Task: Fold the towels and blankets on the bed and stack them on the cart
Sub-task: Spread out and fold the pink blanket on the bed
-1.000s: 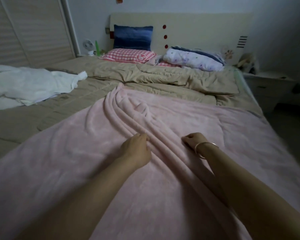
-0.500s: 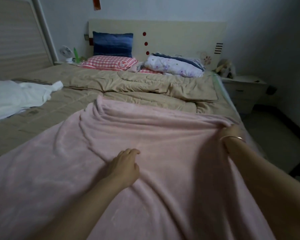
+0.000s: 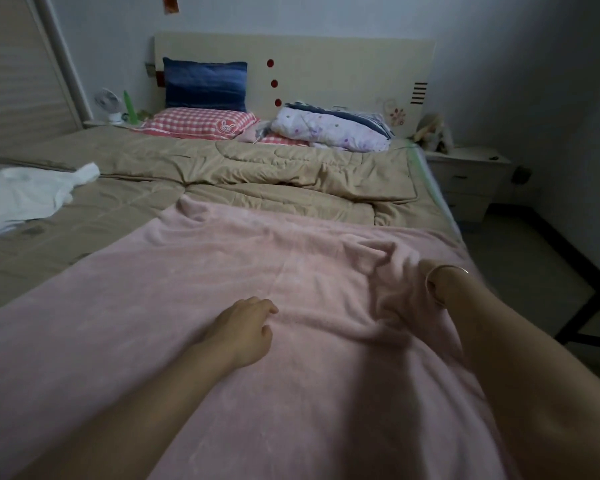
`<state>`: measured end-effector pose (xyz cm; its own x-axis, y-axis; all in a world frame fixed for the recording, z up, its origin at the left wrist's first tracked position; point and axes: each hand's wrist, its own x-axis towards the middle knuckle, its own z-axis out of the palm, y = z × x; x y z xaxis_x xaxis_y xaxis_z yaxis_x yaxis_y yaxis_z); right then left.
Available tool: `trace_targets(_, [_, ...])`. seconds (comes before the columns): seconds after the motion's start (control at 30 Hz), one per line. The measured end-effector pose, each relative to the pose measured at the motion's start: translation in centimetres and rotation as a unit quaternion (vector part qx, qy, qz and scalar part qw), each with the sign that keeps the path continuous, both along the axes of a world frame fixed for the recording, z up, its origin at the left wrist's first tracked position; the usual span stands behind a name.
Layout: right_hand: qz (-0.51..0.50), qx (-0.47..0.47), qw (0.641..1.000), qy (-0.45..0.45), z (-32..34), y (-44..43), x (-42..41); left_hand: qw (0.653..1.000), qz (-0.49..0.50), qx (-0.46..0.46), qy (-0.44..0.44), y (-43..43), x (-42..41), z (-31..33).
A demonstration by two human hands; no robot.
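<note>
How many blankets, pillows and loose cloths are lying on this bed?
Blankets and quilts: 3 (pink fleece blanket, tan quilted comforter, folded white floral quilt)
Pillows: 2 (dark blue pillow, red-and-white checked pillow)
Loose cloths: 1 (crumpled white cloth)
Total: 6
A checked scrap under the floral quilt is too hidden to count.

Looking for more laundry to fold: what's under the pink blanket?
A tan quilt runs under the pink blanket; the right hand is buried in a fold. Anything else is covered.

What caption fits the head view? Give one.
Left hand rests on the pink blanket while the right hand grips a bunched fold.
</note>
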<state>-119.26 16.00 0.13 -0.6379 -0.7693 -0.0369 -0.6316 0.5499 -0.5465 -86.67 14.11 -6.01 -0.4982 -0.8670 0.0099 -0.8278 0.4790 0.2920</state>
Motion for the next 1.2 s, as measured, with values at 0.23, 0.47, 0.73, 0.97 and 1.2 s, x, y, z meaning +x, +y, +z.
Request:
trace_targets(0.23, [-0.06, -0.103, 0.962, -0.247, -2.7, -4.5, -12.6, 0.999, -0.018, 0.01, 0.027, -2.2, -4.3, -0.6])
trace_targets(0.47, [-0.218, -0.111, 0.953, -0.179, -2.8, -4.5, -16.3, 0.996, -0.064, 0.008, 0.069, -5.6, -10.2, -2.0])
trace_targets(0.73, [0.056, -0.068, 0.989, 0.122, -12.7, -13.0, -9.3, 0.991, -0.082, -0.074, 0.073, -17.3, -20.1, -1.5])
trace_targets(0.97, [0.081, -0.132, 0.968, 0.198, -15.0, -15.6, -11.8, 0.983, -0.113, 0.119, -0.085, -27.5, -22.7, -1.8])
trace_targets(1.2, [0.201, -0.086, 0.963, 0.156, -11.3, -13.3, -12.8, 0.905, -0.078, -0.019, -0.417, -28.5, -24.6, 1.3])
